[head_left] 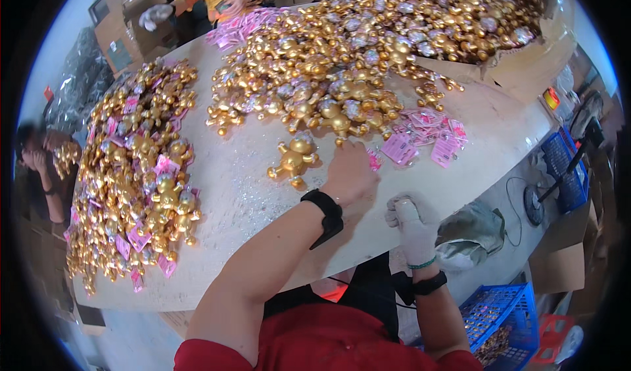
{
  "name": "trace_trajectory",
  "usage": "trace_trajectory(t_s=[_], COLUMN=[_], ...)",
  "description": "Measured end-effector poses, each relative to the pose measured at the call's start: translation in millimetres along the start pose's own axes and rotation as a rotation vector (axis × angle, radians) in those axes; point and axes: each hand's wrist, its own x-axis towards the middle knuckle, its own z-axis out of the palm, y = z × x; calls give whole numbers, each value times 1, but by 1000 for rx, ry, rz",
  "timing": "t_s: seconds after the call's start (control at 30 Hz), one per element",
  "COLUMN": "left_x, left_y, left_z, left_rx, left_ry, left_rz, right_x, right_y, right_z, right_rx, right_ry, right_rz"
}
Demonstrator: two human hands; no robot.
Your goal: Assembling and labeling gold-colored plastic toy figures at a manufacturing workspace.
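Golden figures (294, 160) seemed light and slick, best gripped mid-body; left hand (352, 171) and right hand (410, 221) curled, contents unclear.

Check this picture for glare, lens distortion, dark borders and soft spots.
Head view: small bright highlights speckle the shiny gold figures; head view: the pale table's outline looks bowed, corners black with bluish fringing; head view: the person at far left looks dim and soft.

The top edge cuts off golden figurines (358, 49).
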Motion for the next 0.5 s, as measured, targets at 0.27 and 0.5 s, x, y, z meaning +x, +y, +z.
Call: trace_trajectory(t_s=[0.27, 0.5], left_x=[-13, -76], left_y=[-12, 27], left_z=[-29, -38], left_rx=[-1153, -1524], left_ry=[-362, -334], left_rz=[-726, -712], right_x=[1, -14], right_y=[-9, -48], right_z=[1, 25], right_rx=[8, 15], right_ry=[4, -129], right_rz=[31, 237])
